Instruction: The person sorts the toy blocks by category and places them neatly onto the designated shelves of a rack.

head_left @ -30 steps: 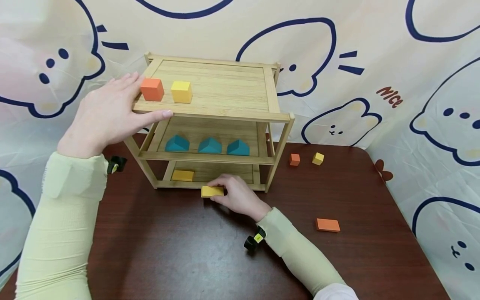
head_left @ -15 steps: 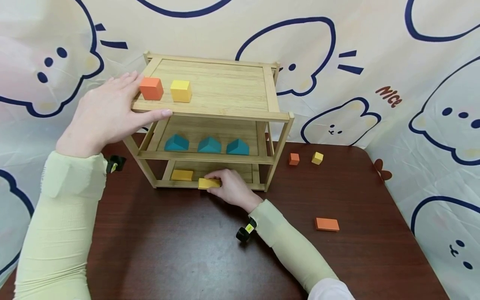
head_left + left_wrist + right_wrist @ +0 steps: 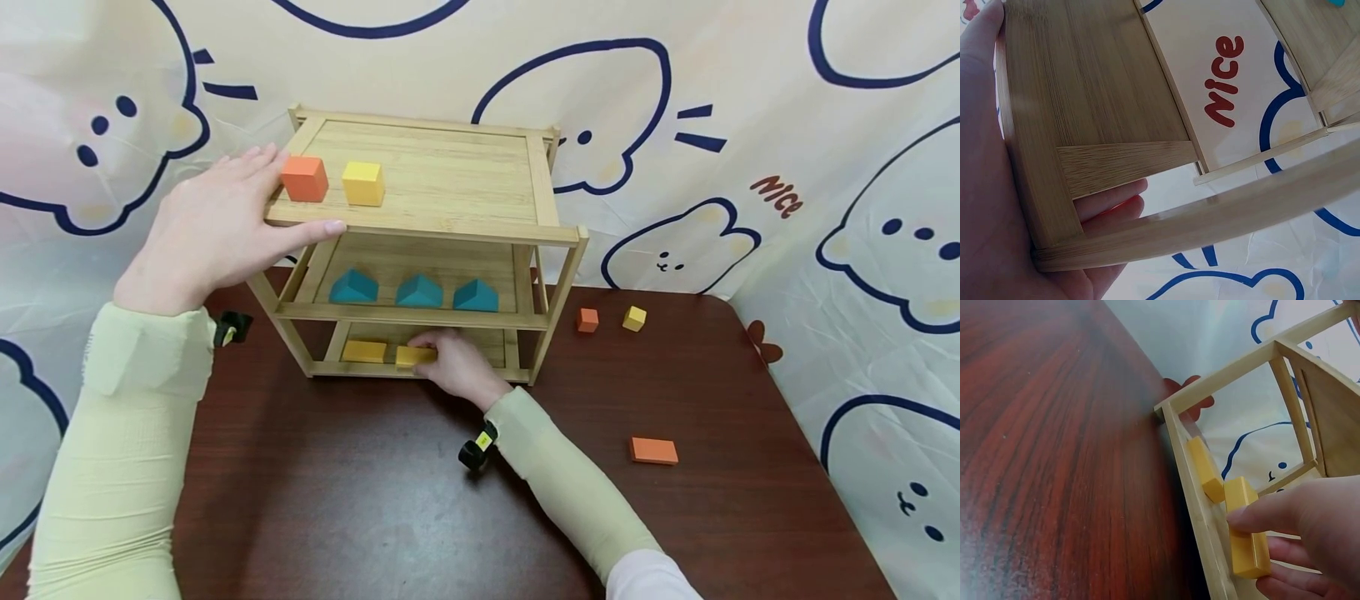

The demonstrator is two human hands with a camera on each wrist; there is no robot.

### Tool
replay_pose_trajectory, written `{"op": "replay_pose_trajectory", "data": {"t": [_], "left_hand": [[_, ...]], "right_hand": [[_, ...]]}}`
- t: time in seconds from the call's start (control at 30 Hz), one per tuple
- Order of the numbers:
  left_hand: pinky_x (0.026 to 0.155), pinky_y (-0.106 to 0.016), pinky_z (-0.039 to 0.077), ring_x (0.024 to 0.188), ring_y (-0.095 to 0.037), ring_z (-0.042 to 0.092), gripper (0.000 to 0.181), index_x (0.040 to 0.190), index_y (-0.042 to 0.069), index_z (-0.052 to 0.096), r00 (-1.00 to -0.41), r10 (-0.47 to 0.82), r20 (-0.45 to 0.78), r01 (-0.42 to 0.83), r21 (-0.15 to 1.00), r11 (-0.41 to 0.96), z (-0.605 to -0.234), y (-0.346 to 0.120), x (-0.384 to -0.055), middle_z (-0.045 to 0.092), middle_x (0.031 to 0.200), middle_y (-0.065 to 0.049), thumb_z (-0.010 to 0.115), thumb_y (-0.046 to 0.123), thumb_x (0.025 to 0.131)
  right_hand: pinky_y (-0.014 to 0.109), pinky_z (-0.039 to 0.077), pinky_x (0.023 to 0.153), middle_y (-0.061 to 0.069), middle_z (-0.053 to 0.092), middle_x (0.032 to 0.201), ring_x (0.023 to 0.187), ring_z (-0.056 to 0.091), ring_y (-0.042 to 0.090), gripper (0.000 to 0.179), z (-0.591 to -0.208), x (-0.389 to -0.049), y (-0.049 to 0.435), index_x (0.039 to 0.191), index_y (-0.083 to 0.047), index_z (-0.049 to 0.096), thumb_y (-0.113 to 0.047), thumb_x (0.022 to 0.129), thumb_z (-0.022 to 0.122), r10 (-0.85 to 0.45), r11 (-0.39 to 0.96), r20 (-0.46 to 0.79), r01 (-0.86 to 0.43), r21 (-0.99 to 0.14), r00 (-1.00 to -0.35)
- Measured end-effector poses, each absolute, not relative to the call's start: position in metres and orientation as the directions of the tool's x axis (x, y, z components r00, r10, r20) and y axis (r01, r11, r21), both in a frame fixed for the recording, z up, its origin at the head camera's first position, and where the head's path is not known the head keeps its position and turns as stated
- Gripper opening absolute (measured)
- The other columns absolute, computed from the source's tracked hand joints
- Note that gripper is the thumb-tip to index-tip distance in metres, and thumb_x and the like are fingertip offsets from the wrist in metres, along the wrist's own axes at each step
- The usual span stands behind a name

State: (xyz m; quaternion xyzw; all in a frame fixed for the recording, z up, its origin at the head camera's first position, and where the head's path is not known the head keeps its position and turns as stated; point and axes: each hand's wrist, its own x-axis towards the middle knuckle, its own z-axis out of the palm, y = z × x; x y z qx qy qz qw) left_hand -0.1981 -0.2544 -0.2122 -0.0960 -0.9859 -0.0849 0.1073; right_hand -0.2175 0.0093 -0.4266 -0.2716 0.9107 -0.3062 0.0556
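A three-tier wooden shelf (image 3: 427,232) stands at the back of the table. My left hand (image 3: 213,229) grips its top left corner; in the left wrist view, fingers (image 3: 1113,203) show behind the frame. Between thumb and fingers, my right hand (image 3: 461,367) pinches a yellow rectangular block (image 3: 415,357) just inside the bottom tier's front rail. A matching yellow block (image 3: 364,351) lies to its left on that tier; in the right wrist view the two blocks sit nearly end to end. On the top tier, an orange cube (image 3: 304,179) and a yellow cube (image 3: 363,183) sit by my left hand.
Three teal triangular blocks (image 3: 419,291) line the middle tier. Right of the shelf, a small orange cube (image 3: 588,320) and a small yellow cube (image 3: 634,318) lie on the dark table (image 3: 337,500). An orange flat block (image 3: 654,451) is nearer the front. A printed cloth hangs behind.
My right hand has carried the yellow block from in front of the shelf over the rail into the bottom tier, beside the other yellow block. My left hand stays on the corner.
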Motion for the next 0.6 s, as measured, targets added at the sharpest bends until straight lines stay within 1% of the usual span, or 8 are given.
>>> {"op": "replay_pose_trajectory", "data": {"t": [0.2,0.3,0.6], "left_hand": [[0.112,-0.068,0.022,0.147,-0.05,0.02,0.107,0.161,0.003,0.024,-0.959,0.172,0.225,0.207,0.143,0.968,-0.2123,-0.2545,-0.1984,0.017,0.164,-0.024,0.049,0.078,0.09],[0.112,-0.068,0.023,0.147,-0.05,0.021,0.107,0.161,0.003,0.024,-0.958,0.173,0.227,0.208,0.141,0.968,-0.2123,-0.2547,-0.1985,0.017,0.164,-0.024,0.05,0.078,0.089],[0.112,-0.068,0.022,0.147,-0.05,0.02,0.107,0.161,0.003,0.024,-0.959,0.173,0.223,0.208,0.14,0.968,-0.2124,-0.2548,-0.1994,0.017,0.164,-0.024,0.049,0.078,0.089]], "right_hand": [[0.026,0.049,0.093,0.0,0.068,0.129,0.113,0.061,0.014,0.038,-0.4271,-0.2206,0.0054,0.129,-0.016,0.071,-0.021,0.092,0.075,-0.505,0.684,0.036,-0.426,-0.592,-0.862],[0.025,0.049,0.088,0.001,0.068,0.129,0.103,0.061,0.013,0.037,-0.4272,-0.2224,0.0037,0.129,-0.016,0.071,-0.02,0.092,0.074,-0.497,0.688,0.03,-0.415,-0.595,-0.867],[0.021,0.046,0.072,0.0,0.07,0.122,0.075,0.051,0.01,0.038,-0.4302,-0.226,-0.0005,0.128,-0.016,0.072,-0.017,0.09,0.075,-0.481,0.708,0.02,-0.402,-0.58,-0.877]]}}
